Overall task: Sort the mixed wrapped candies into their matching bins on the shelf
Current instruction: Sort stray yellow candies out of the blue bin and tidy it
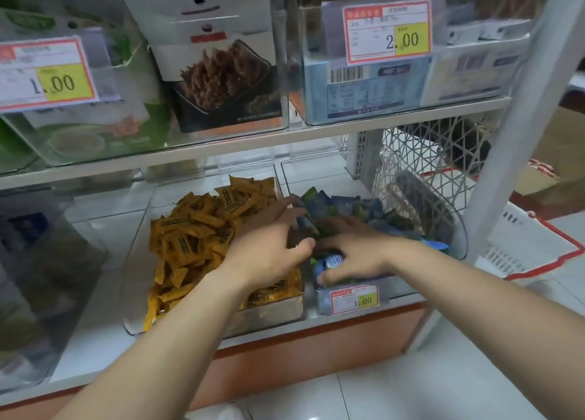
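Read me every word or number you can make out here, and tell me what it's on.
"1.00": upper left price tag.
"2.00": upper right price tag.
"1.00": small tag, just in front of the blue candies.
All other print: too small or blurred to read.

Two hands working: left hand, right hand. Two candy bins sitting: yellow bin, blue bin. Yellow candies, blue candies piling beyond counting. Three price tags hanging.
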The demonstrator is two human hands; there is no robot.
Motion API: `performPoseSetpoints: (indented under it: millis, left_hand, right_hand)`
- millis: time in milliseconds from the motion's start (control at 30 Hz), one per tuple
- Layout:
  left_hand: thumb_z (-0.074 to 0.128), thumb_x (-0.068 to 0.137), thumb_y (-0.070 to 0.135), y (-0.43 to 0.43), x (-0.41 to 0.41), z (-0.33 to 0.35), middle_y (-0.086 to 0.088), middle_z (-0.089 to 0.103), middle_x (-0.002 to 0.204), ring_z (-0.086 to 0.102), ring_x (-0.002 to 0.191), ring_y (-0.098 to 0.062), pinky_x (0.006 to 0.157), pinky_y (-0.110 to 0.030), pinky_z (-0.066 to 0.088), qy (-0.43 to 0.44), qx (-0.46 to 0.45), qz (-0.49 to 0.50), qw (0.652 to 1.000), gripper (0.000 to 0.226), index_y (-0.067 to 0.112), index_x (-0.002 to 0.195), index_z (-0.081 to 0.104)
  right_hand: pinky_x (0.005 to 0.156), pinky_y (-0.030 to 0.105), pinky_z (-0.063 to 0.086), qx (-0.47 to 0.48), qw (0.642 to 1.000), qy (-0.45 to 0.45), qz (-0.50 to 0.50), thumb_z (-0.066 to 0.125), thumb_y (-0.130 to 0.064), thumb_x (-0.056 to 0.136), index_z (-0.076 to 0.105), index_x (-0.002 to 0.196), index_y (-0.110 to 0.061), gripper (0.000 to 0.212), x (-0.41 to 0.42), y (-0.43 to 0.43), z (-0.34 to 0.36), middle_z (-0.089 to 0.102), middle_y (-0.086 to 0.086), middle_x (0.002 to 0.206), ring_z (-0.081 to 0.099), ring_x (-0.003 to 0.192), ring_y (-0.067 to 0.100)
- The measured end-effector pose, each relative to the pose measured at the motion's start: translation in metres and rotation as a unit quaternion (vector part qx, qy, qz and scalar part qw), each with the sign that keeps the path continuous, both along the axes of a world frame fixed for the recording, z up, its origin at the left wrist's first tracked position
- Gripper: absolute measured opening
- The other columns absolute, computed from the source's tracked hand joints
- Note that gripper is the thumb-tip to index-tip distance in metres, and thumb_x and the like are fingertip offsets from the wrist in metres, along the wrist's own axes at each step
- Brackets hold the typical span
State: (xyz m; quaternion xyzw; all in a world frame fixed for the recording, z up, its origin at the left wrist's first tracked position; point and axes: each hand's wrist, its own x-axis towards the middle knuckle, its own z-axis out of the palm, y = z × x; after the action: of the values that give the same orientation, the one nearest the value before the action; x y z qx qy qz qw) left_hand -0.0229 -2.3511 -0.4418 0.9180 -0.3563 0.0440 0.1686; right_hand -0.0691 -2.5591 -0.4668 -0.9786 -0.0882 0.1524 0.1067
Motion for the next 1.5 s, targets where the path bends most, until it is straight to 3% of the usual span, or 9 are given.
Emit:
performPoseSetpoints:
  millis: [267,400,500,567,733,967,1100,1233,1500]
  left_hand:
    - [0.034,0.076,0.078,0.004,0.003,-0.004,0.029,0.020,0.156,0.039,0.136,-0.008,0.103,-0.030,0.043,0.022,-0.034,-0.006,0.999,0.071,0.049,0.140,0.039]
    - [0.033,0.074,0.080,0.005,0.003,-0.001,0.031,0.017,0.156,0.038,0.136,-0.007,0.103,-0.035,0.046,0.033,-0.030,-0.011,0.999,0.072,0.050,0.140,0.037]
    - [0.037,0.076,0.078,0.004,0.003,-0.001,0.031,0.017,0.156,0.038,0.137,-0.007,0.103,-0.032,0.045,0.034,-0.031,-0.012,0.999,0.070,0.050,0.140,0.038]
    - [0.041,0.079,0.074,0.003,0.003,-0.002,0.028,0.018,0.157,0.038,0.137,-0.008,0.104,-0.029,0.042,0.030,-0.035,-0.014,0.999,0.066,0.049,0.140,0.039]
    - [0.044,0.081,0.066,0.001,0.001,-0.002,0.025,0.020,0.158,0.038,0.138,-0.009,0.102,-0.024,0.038,0.024,-0.038,-0.016,0.999,0.064,0.045,0.141,0.040]
    - [0.041,0.075,0.069,0.002,0.000,0.001,0.030,0.020,0.156,0.039,0.137,-0.007,0.102,-0.029,0.045,0.034,-0.040,-0.002,0.999,0.066,0.049,0.137,0.043]
    - [0.040,0.074,0.071,0.002,0.001,0.001,0.031,0.018,0.156,0.040,0.135,-0.006,0.098,-0.028,0.046,0.036,-0.037,-0.003,0.999,0.066,0.050,0.136,0.041]
    - [0.042,0.075,0.070,0.002,0.002,0.001,0.031,0.017,0.156,0.040,0.134,-0.006,0.092,-0.023,0.043,0.042,-0.038,-0.007,0.998,0.065,0.049,0.137,0.041]
    - [0.042,0.075,0.072,0.002,0.003,0.000,0.031,0.017,0.155,0.038,0.136,-0.007,0.099,-0.027,0.045,0.047,-0.041,-0.008,0.998,0.066,0.049,0.137,0.040]
  right_hand:
    - [0.103,0.047,0.042,-0.115,0.987,-0.085,-0.068,0.056,-0.072,0.078,0.048,0.133,-0.053,0.058,0.048,-0.063,0.003,0.037,0.001,0.149,0.040,0.132,0.036]
    - [0.108,0.048,0.038,-0.152,0.968,-0.141,-0.142,0.057,-0.065,0.083,0.052,0.136,-0.046,0.057,0.053,-0.080,0.011,0.039,0.003,0.151,0.039,0.135,0.034]
    - [0.090,0.037,0.043,-0.005,0.962,-0.257,-0.089,0.054,-0.065,0.082,0.061,0.122,-0.040,0.048,0.042,-0.054,0.016,0.056,-0.006,0.132,0.049,0.123,0.027]
    - [0.091,0.038,0.044,0.059,0.979,-0.193,0.009,0.051,-0.075,0.074,0.061,0.119,-0.044,0.055,0.034,-0.025,0.010,0.056,-0.013,0.131,0.049,0.123,0.020]
    - [0.117,0.062,0.011,-0.112,0.992,0.049,0.034,0.054,-0.079,0.069,0.031,0.147,-0.053,0.085,0.035,0.001,-0.021,-0.001,-0.015,0.164,-0.010,0.150,0.033]
    - [0.105,0.049,0.035,-0.173,0.982,-0.077,0.005,0.060,-0.069,0.077,0.054,0.135,-0.043,0.063,0.059,-0.032,-0.003,0.034,-0.006,0.153,0.032,0.137,0.034]
    - [0.089,0.039,0.043,-0.146,0.980,-0.125,-0.050,0.060,-0.068,0.077,0.065,0.106,-0.038,0.041,0.064,-0.062,0.014,0.055,-0.004,0.125,0.053,0.118,0.033]
    - [0.094,0.041,0.046,-0.167,0.981,-0.085,-0.055,0.063,-0.067,0.078,0.056,0.134,-0.036,0.064,0.065,-0.071,0.021,0.048,-0.005,0.143,0.049,0.124,0.032]
    - [0.114,0.049,0.026,-0.201,0.977,-0.057,-0.050,0.058,-0.065,0.083,0.060,0.129,-0.032,0.057,0.056,-0.068,0.026,0.030,0.004,0.157,0.026,0.141,0.035]
